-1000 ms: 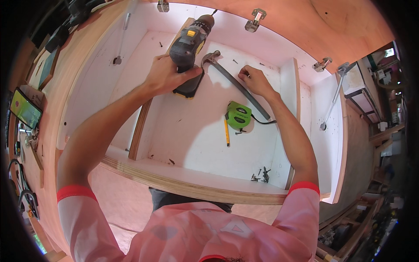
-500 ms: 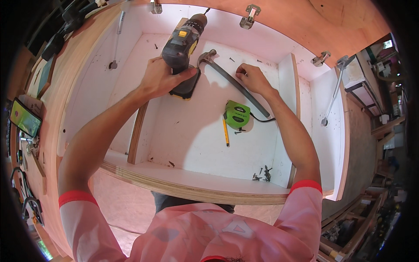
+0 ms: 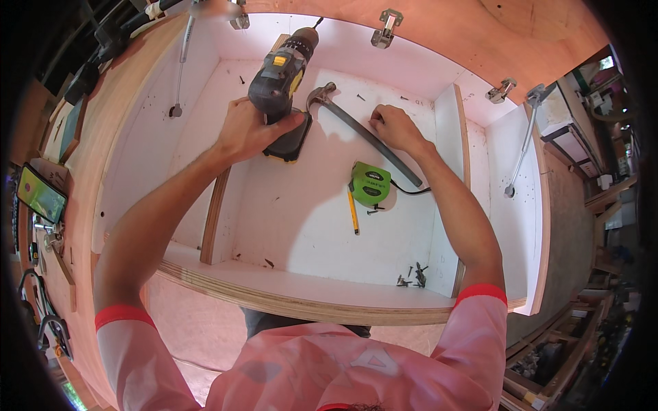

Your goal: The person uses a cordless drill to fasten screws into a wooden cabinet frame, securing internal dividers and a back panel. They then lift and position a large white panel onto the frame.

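Observation:
My left hand [image 3: 252, 131] is wrapped round the grip of a black cordless drill [image 3: 277, 82] with yellow parts, held above the white cabinet interior. The drill's bit points toward the far side. Curled closed, my right hand [image 3: 397, 127] hovers close to the handle of a claw hammer [image 3: 367, 137]; whatever its fingers may pinch is hidden. The hammer lies slantwise on the white panel, its head near the drill's battery. Nearer to me are a green tape measure [image 3: 371, 182] and a short yellow pencil [image 3: 353, 214] beside it.
Several dark screws [image 3: 419, 276] lie in the near right corner, others at the far side. Metal hinges [image 3: 387, 29] line the far edge below a wooden panel [image 3: 452, 20]. A gas strut [image 3: 524, 154] stands at the right, with an upright divider [image 3: 450, 185] left of it.
The view has shifted slightly. My left hand still holds the drill, and my right hand stays closed by the hammer handle, its fingers a little more curled in.

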`<act>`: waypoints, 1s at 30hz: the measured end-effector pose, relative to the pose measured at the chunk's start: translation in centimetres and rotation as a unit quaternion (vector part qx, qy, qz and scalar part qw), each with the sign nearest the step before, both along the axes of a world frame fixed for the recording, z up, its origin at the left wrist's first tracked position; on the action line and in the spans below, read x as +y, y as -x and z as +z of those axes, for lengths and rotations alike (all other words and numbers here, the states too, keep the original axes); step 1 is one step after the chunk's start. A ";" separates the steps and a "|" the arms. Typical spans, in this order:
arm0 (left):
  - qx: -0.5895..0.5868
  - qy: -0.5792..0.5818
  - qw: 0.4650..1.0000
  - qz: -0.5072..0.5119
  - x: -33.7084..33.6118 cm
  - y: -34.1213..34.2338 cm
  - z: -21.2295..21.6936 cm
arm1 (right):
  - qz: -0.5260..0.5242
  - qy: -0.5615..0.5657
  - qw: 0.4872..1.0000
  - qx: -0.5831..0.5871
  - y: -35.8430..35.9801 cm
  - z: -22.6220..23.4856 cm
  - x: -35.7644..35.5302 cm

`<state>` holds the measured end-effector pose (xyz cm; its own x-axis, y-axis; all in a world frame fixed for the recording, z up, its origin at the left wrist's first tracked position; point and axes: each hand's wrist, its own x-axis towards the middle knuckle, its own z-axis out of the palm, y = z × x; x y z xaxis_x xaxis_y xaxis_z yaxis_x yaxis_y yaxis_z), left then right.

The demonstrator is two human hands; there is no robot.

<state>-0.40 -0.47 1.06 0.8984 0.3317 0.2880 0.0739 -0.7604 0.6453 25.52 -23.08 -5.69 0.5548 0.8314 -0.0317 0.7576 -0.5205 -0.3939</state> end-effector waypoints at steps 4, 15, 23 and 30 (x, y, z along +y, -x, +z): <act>0.023 0.011 1.000 0.003 0.2 0.0 -0.2 | -0.004 -0.008 1.000 -0.030 0.1 -0.2 -0.1; 0.042 0.030 0.999 0.003 0.1 -0.1 0.4 | -0.056 -0.103 0.986 0.115 -0.2 0.0 0.4; 0.041 0.093 0.995 0.000 0.0 -0.2 0.3 | -0.120 -0.136 0.936 0.302 0.2 1.0 0.7; 0.015 0.171 0.985 0.006 -0.6 -1.4 0.6 | -0.155 -0.265 0.796 0.522 0.1 2.3 0.3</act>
